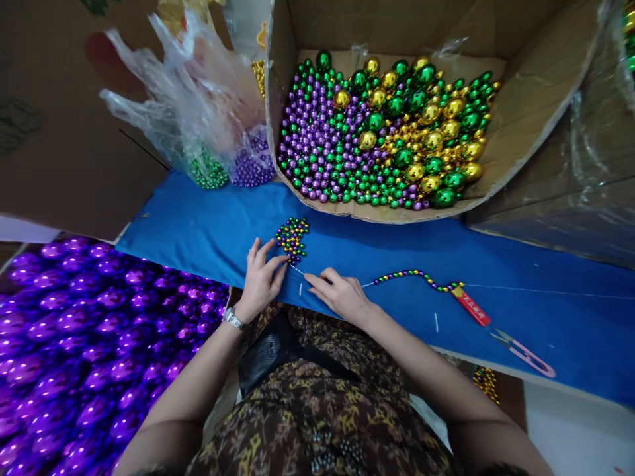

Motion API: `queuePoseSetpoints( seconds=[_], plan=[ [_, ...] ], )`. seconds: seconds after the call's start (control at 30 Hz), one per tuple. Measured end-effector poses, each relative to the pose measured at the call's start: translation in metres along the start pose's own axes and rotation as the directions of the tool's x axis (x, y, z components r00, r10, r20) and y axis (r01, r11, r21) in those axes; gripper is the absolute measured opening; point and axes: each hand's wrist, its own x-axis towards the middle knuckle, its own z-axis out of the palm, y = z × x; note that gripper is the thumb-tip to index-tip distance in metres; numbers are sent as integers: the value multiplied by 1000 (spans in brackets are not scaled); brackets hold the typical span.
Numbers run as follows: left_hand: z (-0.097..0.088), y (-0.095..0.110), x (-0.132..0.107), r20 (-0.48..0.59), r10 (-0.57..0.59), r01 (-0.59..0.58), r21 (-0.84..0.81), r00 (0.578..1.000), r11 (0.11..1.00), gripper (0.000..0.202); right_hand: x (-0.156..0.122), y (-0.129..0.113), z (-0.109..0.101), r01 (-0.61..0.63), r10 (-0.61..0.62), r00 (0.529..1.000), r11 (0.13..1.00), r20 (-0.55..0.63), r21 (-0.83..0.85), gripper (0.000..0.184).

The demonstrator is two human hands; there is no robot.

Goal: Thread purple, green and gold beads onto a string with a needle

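Note:
A small heap of tiny green, purple and gold beads (pixel 292 238) lies on the blue cloth (pixel 198 225). My left hand (pixel 260 280) rests beside it, fingers stretched toward the heap's lower edge, a watch on the wrist. My right hand (pixel 339 293) is pinched on a thin needle (pixel 297 270) whose tip points at the heap. A white thread (pixel 546 291) runs right from that hand, carrying a short strung row of beads (pixel 417 275) that ends at a red tag (pixel 471 307).
An open cardboard box (pixel 526 119) of loose green, purple and gold beads stands behind the cloth. Clear plastic bags (pixel 198 112) of beads lie at the left. Large purple balls (pixel 89 344) fill the lower left. Pink thread snips (pixel 526 354) lie at the right.

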Motion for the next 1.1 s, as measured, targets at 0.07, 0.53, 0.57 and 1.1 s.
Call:
queuePoseSetpoints(
  seconds=[0.07, 0.53, 0.57, 1.1],
  plan=[
    [0, 1, -1, -3, 4, -4, 2, 1000, 1000, 21, 1, -2, -2, -12, 13, 999, 1000, 45, -14, 38],
    [3, 0, -3, 16, -23, 24, -36, 1000, 999, 22, 10, -7, -5, -79, 84, 986, 996, 143, -41, 41],
    [3, 1, -3, 21, -25, 26, -44, 999, 999, 22, 12, -8, -5, -82, 87, 985, 996, 150, -44, 42],
    [1, 4, 10, -3, -36, 36, -60, 999, 998, 23, -3, 10, 0, -113, 109, 988, 993, -112, -27, 37]
  ],
)
